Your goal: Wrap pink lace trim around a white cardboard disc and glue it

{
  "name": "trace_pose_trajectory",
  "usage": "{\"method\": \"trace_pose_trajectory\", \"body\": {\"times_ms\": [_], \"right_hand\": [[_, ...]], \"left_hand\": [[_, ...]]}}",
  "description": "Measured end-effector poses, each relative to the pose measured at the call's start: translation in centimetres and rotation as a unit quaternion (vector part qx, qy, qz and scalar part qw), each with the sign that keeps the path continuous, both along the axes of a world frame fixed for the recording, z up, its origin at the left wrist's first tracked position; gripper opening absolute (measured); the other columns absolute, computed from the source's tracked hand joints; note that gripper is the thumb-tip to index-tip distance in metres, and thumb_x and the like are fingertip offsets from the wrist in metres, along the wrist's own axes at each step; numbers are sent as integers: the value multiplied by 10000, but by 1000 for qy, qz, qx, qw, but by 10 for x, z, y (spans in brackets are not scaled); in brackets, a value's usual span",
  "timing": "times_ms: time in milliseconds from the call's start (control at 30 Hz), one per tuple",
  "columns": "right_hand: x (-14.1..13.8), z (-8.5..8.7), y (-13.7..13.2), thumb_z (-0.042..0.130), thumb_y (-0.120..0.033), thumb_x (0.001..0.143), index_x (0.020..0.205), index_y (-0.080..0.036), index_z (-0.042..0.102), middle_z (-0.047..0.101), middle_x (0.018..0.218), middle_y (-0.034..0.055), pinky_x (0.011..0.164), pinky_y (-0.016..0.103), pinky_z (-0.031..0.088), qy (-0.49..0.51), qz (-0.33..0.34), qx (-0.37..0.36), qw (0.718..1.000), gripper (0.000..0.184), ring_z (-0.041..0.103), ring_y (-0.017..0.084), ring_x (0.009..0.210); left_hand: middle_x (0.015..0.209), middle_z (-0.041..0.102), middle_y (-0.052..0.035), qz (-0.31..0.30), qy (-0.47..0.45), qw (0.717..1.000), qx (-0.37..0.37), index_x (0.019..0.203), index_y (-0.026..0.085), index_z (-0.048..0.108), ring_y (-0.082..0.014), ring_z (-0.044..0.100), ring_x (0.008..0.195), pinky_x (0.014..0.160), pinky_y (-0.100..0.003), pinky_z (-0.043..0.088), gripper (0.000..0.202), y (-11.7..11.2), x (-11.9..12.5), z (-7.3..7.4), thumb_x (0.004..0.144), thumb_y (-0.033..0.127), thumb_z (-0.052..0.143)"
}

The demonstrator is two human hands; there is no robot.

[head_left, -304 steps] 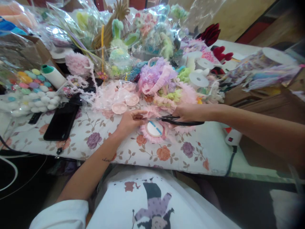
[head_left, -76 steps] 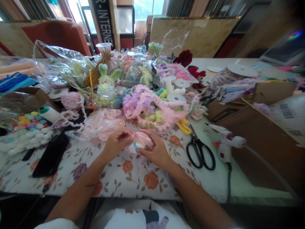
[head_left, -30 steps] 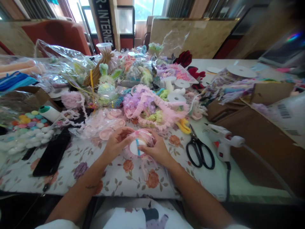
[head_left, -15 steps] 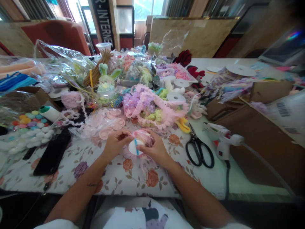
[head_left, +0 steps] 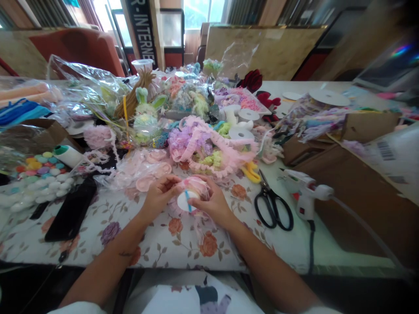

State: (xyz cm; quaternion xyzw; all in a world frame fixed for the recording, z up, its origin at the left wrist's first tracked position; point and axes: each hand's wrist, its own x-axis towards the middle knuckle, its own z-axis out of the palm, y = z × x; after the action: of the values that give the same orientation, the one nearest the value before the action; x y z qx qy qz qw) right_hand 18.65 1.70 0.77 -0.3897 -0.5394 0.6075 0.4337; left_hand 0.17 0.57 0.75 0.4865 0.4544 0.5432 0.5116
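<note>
Between my hands, just above the floral tablecloth, is a small pink frilly piece with a round white disc on its near side. A short light-blue strip lies across the disc. My right hand is closed around the right side of the piece, its thumb on the disc by the strip. My left hand pinches at the left edge; what its fingertips hold is too small to make out. Pink threads hang below onto the cloth.
Black-handled scissors and a white glue gun with its cord lie to the right, before a cardboard box. Pink ruffled trim and craft materials heap up ahead. A black phone and pompoms are on the left.
The fingers of my left hand have shifted slightly at the piece's left edge. The pink piece and disc have barely turned; otherwise things stay in place.
</note>
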Motion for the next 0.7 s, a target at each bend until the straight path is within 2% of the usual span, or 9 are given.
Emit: {"method": "trace_pose_trajectory", "body": {"times_ms": [100,167,367,533,700], "right_hand": [[1,-2,1,813,-298,606,1185,-219,567,639,1024,43,685,284,535,-25,1,23,999,634,624,171,781],[2,-4,1,804,-296,618,1198,-219,567,633,1061,50,696,285,532,-38,7,40,998,632,623,175,805],[3,-7,2,788,-281,634,1218,-217,566,619,1140,63,818,335,515,-82,4,102,991,628,618,221,941],[4,-5,-1,771,-270,647,1221,-205,558,632,1125,66,815,342,506,-99,-1,110,989,615,610,231,947],[4,-8,-1,769,-270,658,1221,-214,562,629,1140,61,825,343,498,-107,-3,123,987,602,607,228,950]], "left_hand": [[1024,685,-71,-31,-18,999,15,1107,197,628,-177,638,937,776,-279,537,418,0,-3,3,728,305,768],[1091,674,-84,-51,-5,998,30,1141,215,627,-189,629,983,811,-303,538,418,1,-6,4,750,299,750],[1006,675,-87,-79,107,984,116,925,199,724,-203,609,985,874,-328,498,145,4,-12,2,792,253,710],[986,670,-83,-71,129,984,101,852,184,706,-191,617,928,820,-296,497,105,4,-12,5,797,274,703],[1024,668,-97,-65,157,982,86,813,179,713,-208,621,931,832,-321,496,146,2,-12,7,792,323,703]]}}
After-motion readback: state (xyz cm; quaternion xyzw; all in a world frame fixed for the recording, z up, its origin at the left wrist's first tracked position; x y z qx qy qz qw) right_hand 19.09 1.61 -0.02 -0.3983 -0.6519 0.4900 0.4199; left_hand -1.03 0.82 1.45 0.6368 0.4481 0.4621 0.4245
